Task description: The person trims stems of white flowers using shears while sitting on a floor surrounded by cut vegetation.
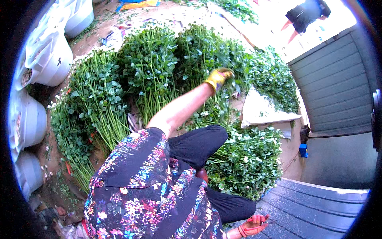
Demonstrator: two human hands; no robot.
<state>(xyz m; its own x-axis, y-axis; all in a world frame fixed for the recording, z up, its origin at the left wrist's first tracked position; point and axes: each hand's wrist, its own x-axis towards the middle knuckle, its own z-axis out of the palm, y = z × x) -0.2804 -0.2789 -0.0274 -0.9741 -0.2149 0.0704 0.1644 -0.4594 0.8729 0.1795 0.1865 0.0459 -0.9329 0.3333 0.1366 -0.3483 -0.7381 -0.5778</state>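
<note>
My left hand, in a yellow glove, reaches out over leafy cut flower stems; it is blurred, and whether it holds a stem cannot be told. My right hand, in an orange-red covering, is low at the right beside my knee. Its fingers close on a small metal tool, perhaps scissors, whose pointed end sticks out. More green stems with small white blooms lie in a pile before my crossed legs. Bundles of long stems lie at my left side and behind it.
White plastic tubs with liners line the left edge. A white sheet lies under stems at the right. Beyond it are a grey ribbed panel, a small blue object and dark ribbed flooring. Another person is at the top right.
</note>
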